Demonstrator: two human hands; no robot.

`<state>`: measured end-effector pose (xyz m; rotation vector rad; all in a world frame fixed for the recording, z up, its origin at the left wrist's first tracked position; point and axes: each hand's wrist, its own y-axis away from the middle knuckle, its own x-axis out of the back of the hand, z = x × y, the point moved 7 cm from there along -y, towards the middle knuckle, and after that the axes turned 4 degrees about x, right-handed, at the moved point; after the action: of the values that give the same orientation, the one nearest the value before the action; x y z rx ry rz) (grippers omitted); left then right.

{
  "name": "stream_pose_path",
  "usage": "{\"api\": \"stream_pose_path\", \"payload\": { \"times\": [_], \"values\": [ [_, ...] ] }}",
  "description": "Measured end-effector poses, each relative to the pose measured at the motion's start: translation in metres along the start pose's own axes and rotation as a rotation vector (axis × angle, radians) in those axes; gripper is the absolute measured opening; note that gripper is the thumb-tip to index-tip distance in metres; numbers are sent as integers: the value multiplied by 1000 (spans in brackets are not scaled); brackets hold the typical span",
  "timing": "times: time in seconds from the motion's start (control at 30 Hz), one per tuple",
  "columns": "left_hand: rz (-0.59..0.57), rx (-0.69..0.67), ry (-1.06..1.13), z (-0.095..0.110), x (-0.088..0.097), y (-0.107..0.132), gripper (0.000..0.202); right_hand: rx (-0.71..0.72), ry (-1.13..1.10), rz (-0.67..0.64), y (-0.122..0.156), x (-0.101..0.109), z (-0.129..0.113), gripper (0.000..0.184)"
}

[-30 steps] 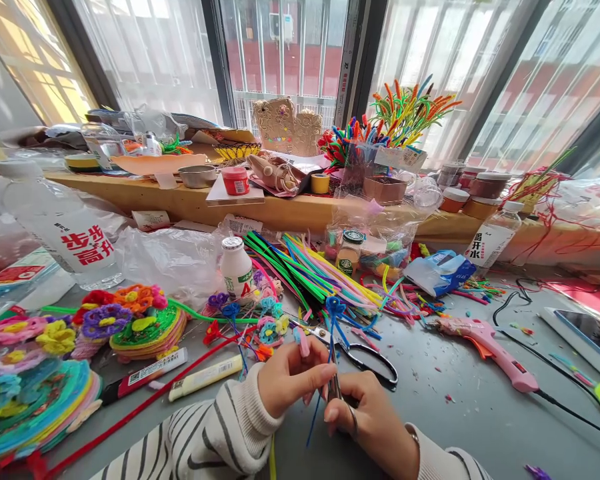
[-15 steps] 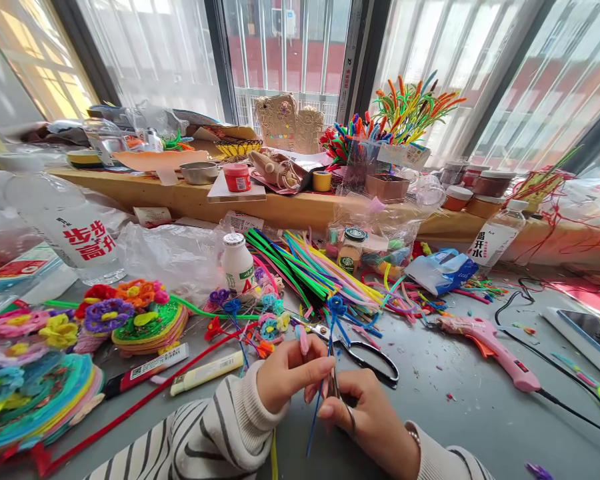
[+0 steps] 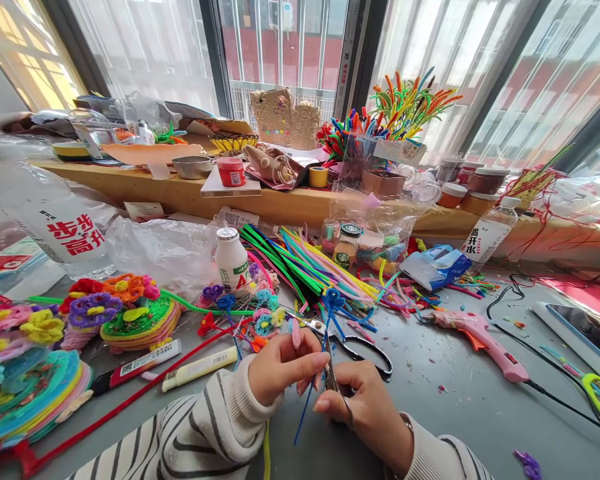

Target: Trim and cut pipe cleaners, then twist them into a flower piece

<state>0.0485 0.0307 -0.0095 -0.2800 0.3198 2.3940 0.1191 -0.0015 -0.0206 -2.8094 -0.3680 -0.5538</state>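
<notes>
Craft clutter on a grey table (image 3: 455, 413): scissors (image 3: 353, 340) lie mid-table, a pink glue gun (image 3: 480, 333) at their three o'clock, bundled pipe cleaners (image 3: 290, 263) at twelve, a white bottle (image 3: 231, 261) at eleven, flowered coasters (image 3: 140, 320) at nine. A red jar (image 3: 231, 172) stands on the wooden shelf (image 3: 290, 203).

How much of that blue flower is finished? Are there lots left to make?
Done: the blue flower has its looped head shaped, and finished flowers sit at the left. In hand: the left hand pinches its stem while the right hand holds a small metal tool against it. Left: the long stem looks untrimmed, and a big pile of pipe cleaners lies unused.
</notes>
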Motion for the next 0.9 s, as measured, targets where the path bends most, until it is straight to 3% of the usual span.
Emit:
{"api": "stream_pose_path", "payload": {
  "times": [0.27, 0.43, 0.7, 0.9],
  "values": [
    [-5, 0, -19, -1, -1, 2, 26, 78, -82, -44, 1, -4, -9, 71],
    [-29, 39, -38, -5, -4, 2, 28, 93, -102, -59, 1, -2, -8, 66],
    [0, 53, -18, -5, -3, 1, 31, 79, -66, 38, 1, 4, -4, 58],
    [-20, 39, 11, -4, -5, 1, 31, 85, -185, -39, 1, -3, -9, 61]
  ]
}}
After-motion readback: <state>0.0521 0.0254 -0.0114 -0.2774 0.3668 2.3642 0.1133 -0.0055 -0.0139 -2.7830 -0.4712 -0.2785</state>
